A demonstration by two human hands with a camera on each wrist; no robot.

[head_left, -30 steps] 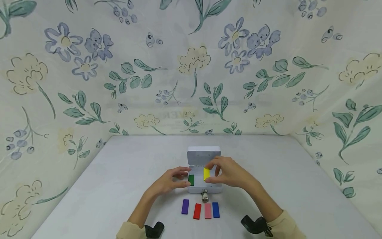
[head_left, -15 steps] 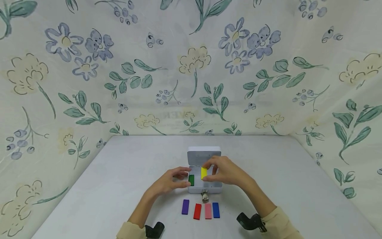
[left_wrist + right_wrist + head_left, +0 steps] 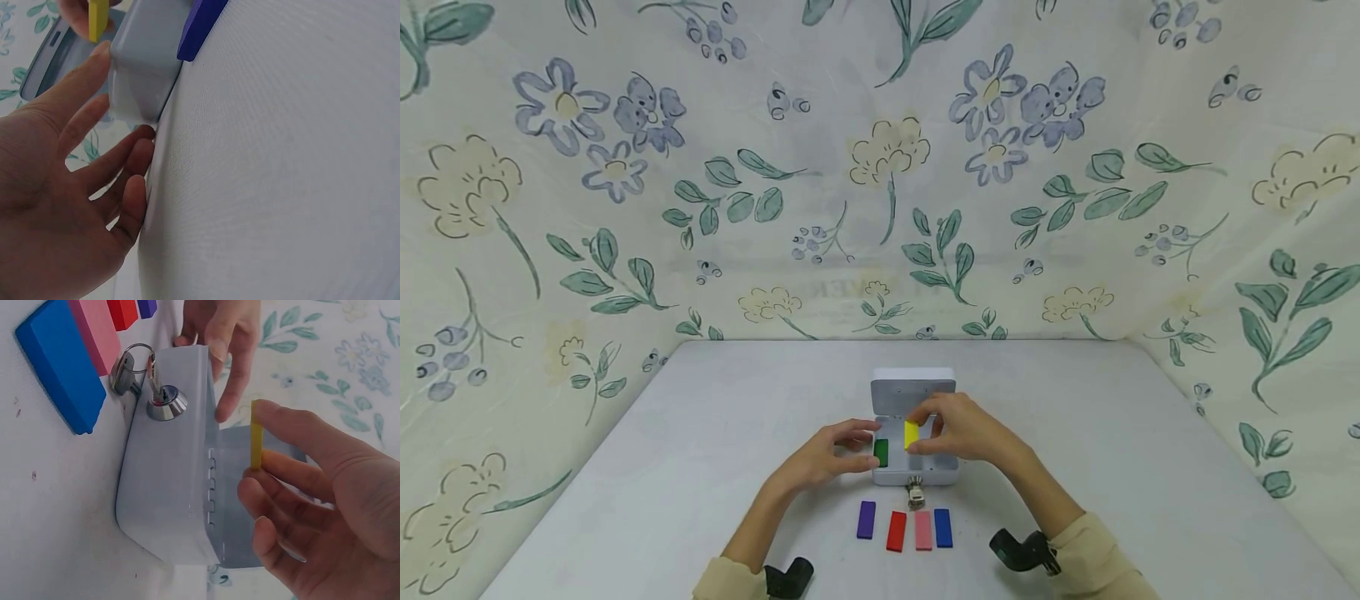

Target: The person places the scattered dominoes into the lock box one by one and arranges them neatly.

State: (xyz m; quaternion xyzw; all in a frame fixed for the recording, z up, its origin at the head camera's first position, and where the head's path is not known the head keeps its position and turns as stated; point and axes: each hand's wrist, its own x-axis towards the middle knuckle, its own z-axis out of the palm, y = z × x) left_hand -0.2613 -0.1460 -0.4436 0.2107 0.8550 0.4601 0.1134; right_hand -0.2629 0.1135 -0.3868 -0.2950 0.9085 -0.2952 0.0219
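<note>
Showing low on the floral cloth (image 3: 820, 108) behind the table (image 3: 737, 392), a few faint letters are too pale to be read. The right forearm is slanted inward from the right, and the yellow block (image 3: 911, 435) is pinched by the right hand (image 3: 973, 429), with the thumb at its near end and a fingertip at its far end; the other fingers are loosely bent. The block is held over the open box (image 3: 891, 477), above its rim. The left hand (image 3: 827, 454) is placed along the box's left wall, its fingers parted and relaxed, its thumb set at the rim beside the green block (image 3: 882, 452), which is seen inside. The lid (image 3: 910, 398) is raised at the back. A key ring (image 3: 141, 345) is hung at the front lock (image 3: 167, 407). Nearer, the purple block (image 3: 866, 520), red block (image 3: 896, 531), pink block (image 3: 922, 530) and blue block (image 3: 943, 528) are laid in a row.
</note>
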